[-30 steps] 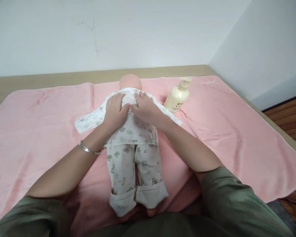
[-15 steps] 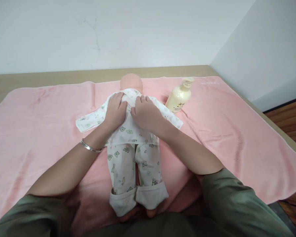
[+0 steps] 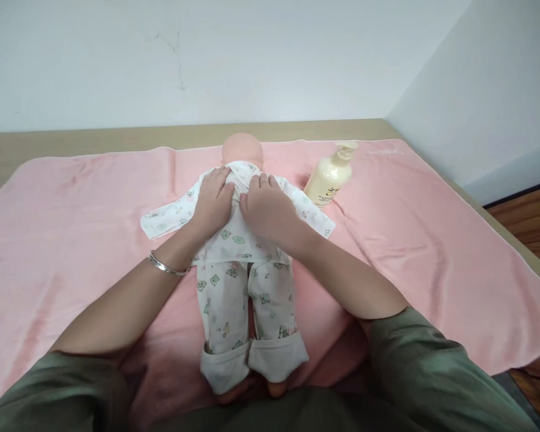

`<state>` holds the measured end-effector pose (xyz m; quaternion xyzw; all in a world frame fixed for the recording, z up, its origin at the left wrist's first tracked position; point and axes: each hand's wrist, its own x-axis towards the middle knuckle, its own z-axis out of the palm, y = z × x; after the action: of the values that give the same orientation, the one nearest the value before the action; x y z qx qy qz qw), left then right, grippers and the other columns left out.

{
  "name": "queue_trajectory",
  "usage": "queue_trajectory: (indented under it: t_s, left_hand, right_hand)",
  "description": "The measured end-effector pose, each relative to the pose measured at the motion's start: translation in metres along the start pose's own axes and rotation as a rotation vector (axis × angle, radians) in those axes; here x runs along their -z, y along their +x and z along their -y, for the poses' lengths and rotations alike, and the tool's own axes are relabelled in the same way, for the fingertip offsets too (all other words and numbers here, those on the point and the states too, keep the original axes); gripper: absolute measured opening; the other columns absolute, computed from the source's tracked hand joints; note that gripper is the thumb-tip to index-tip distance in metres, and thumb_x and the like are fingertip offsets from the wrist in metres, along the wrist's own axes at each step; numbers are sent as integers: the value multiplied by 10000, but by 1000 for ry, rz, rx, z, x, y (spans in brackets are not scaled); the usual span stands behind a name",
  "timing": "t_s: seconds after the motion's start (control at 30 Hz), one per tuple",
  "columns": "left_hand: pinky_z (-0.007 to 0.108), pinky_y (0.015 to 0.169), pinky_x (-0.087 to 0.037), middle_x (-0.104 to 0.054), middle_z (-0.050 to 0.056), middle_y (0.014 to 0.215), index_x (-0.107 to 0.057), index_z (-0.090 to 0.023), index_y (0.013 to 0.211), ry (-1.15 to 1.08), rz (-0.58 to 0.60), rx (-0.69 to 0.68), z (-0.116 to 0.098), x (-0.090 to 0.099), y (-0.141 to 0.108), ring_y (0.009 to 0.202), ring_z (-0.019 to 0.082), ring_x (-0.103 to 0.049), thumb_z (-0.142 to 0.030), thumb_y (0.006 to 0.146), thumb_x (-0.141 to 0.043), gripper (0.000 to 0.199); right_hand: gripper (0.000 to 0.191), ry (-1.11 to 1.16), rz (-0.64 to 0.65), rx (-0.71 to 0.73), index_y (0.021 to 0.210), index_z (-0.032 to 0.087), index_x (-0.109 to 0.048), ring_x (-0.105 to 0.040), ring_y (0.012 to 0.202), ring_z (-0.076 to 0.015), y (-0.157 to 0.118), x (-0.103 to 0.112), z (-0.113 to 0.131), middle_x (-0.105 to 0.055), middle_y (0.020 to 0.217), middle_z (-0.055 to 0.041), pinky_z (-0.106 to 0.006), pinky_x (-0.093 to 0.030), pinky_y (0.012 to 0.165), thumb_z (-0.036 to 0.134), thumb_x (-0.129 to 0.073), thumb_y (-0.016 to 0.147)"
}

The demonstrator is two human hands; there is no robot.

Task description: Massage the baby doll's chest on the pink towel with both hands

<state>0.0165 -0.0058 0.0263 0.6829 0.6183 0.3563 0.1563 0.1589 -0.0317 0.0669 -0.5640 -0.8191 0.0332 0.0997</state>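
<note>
The fingers [image 3: 215, 180] of the left hand [image 3: 212, 204] lie flat and close together, with the thumb set apart and directed toward two o'clock; the fingers of the right hand [image 3: 270, 210] are likewise laid down, slightly spaced at the tips, with the thumb directed toward eleven. Both palms face down on the upper torso of a bald, flesh-toned baby doll [image 3: 245, 249] dressed in white cloth printed with small green animal figures, and the two thumbs stand near each other, apart. From where I stand, taking the hands as the dial's centre, the doll's smooth round head [image 3: 242, 148] sits at twelve o'clock and its broad, turned-up trouser cuffs [image 3: 278, 358] at six. Its long printed sleeves extend to eight and four o'clock. A cream-coloured plastic pump bottle [image 3: 329, 179] stands near three o'clock, just beside the sleeve on that side. A silver metal bangle [image 3: 165, 264] encircles the left wrist. Doll and bottle rest on a pink plush blanket [image 3: 432, 240], spread over a pale wood-toned tabletop [image 3: 319, 129], whose far edge meets a white wall [image 3: 270, 60].
</note>
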Motion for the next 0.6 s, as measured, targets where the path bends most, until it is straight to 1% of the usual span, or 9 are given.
queue_trajectory:
  t_s: [0.03, 0.1, 0.2, 0.27, 0.37, 0.43, 0.5, 0.57, 0.6]
  left_hand:
    - [514, 1301, -333, -581, 186, 1519, -587, -94, 1418, 4, -8, -4, 0, 0, 1, 1451, 315, -507, -303, 922, -341, 592]
    - [522, 1301, -330, -587, 190, 1509, -591, -101, 1407, 44, -22, -20, -2, 0, -4, 1455, 324, -504, -288, 930, -338, 572]
    - [530, 1331, -276, -547, 200, 1556, -564, -73, 1426, 130, -11, -65, -12, -2, -17, 1524, 334, -433, -262, 947, -331, 565]
    - [533, 1339, -264, -518, 208, 1583, -549, -46, 1435, 168, 14, -93, -20, -1, -23, 1556, 338, -390, -249, 950, -331, 569]
    - [536, 1308, -327, -585, 212, 1509, -620, -60, 1346, 176, 47, -62, -25, 6, -20, 1503, 351, -461, -231, 926, -351, 527]
    - [543, 1264, -390, -654, 204, 1412, -679, -91, 1237, 151, 63, -21, -22, 12, -12, 1411, 358, -550, -236, 902, -372, 477]
    - [546, 1221, -436, -702, 175, 1341, -713, -126, 1153, 88, 68, 4, -15, 18, -2, 1322, 349, -608, -263, 899, -375, 444]
    - [535, 1190, -468, -730, 128, 1313, -729, -165, 1131, -8, 54, 10, -7, 20, 4, 1257, 324, -640, -291, 910, -364, 444]
    - [529, 1193, -468, -732, 107, 1323, -731, -180, 1146, -48, 40, 12, -5, 19, 5, 1252, 313, -642, -300, 916, -364, 450]
  right_hand:
    - [575, -15, -4, 22, 1492, -135, -402, -429, 1485, -401, -1, -1, 1, -466, 1556, -353, -491, -374, 1218, 252, -322, 1076]
    - [555, 10, 8, 33, 1469, -117, -437, -453, 1461, -395, 3, -2, -2, -490, 1538, -344, -494, -385, 1206, 253, -304, 1076]
    - [526, 135, 44, -58, 1391, -19, -547, -525, 1371, -387, 21, 0, -17, -578, 1472, -271, -517, -397, 1185, 334, -312, 1080]
    - [520, 190, 46, -99, 1364, 19, -579, -546, 1336, -385, 32, 0, -26, -618, 1435, -233, -532, -395, 1180, 377, -338, 1074]
    - [517, 169, -4, -107, 1371, 8, -582, -550, 1334, -386, 30, -2, -24, -632, 1428, -226, -537, -381, 1192, 356, -342, 1073]
    - [548, 113, -32, -97, 1450, -39, -512, -489, 1423, -408, 18, -4, -14, -557, 1518, -261, -549, -340, 1232, 315, -333, 1072]
    - [599, 59, -31, -34, 1544, -72, -387, -373, 1531, -428, 4, -6, -2, -424, 1625, -290, -562, -294, 1273, 280, -351, 1060]
    - [650, 33, 4, 37, 1587, -82, -299, -277, 1589, -436, -5, -6, 6, -310, 1682, -307, -571, -278, 1290, 258, -392, 1041]
    - [653, 37, 19, 60, 1591, -79, -291, -262, 1598, -432, -6, -5, 6, -287, 1690, -311, -574, -282, 1290, 244, -400, 1033]
